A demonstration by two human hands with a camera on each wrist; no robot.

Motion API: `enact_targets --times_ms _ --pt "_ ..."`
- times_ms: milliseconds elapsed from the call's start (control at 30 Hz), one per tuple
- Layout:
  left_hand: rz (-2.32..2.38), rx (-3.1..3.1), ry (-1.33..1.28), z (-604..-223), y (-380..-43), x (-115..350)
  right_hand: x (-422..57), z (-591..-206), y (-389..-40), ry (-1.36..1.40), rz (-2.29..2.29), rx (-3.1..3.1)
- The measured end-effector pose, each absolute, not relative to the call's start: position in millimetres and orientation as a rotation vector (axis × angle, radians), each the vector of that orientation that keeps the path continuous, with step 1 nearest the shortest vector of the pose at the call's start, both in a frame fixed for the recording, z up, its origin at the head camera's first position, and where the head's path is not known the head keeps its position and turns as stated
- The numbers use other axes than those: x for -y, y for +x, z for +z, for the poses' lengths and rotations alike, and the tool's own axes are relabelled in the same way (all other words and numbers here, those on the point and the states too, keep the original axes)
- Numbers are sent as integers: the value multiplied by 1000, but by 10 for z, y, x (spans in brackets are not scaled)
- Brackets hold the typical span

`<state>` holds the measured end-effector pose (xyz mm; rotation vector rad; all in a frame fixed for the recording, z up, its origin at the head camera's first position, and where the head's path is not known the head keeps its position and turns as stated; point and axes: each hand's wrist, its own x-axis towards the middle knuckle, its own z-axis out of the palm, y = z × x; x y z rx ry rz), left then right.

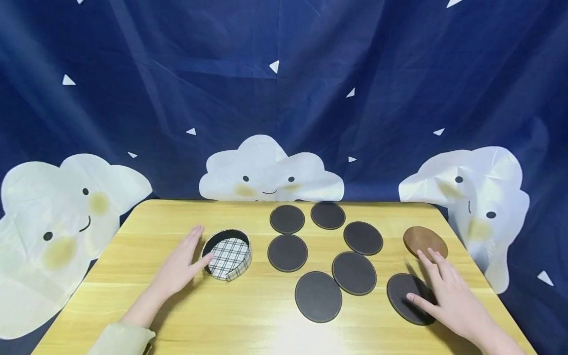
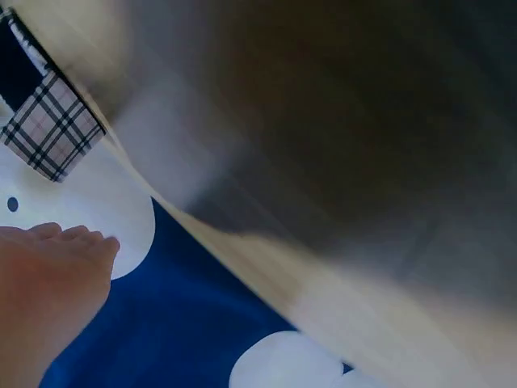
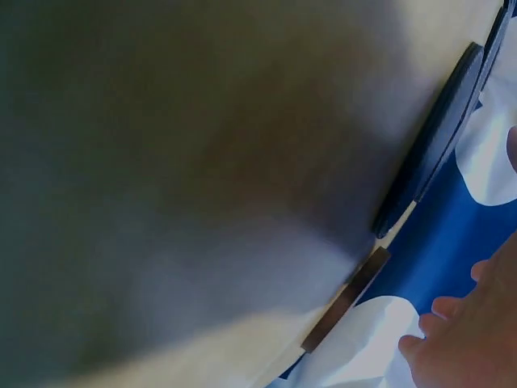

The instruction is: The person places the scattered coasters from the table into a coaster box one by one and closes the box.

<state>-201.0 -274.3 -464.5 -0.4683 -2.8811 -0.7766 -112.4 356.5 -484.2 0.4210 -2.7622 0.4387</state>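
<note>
My left hand is beside a round plaid coaster holder, fingers straight and the thumb overlapping its near left rim. The holder has black inner walls and a checked base; its plaid side also appears in the left wrist view. On the right, my right hand is spread palm down over a black round coaster, hiding part of it. Its fingertips overlap the near edge of a brown round coaster. The right wrist view shows the brown coaster edge-on, past a black coaster.
Several black coasters lie flat in a loose ring on the wooden table, between holder and right hand. Some sit edge to edge. Behind the table's far edge hangs a dark blue curtain with smiling white clouds.
</note>
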Motion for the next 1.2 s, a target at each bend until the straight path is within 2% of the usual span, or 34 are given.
enact_targets --times_ms 333,533,867,1200 --pt "-1798 2661 -203 -4632 -2115 2700 -3542 -4907 -1012 504 543 2771" --pt "-2181 2396 -89 -4704 -2162 2629 -3591 -4985 -1049 578 612 2727" --pt "-2401 2184 -131 -4786 -2216 2606 -3533 -4970 -1092 696 375 2691" --pt "-2536 2103 -118 -4855 -2282 2615 -3517 -4986 -1133 688 296 2693"
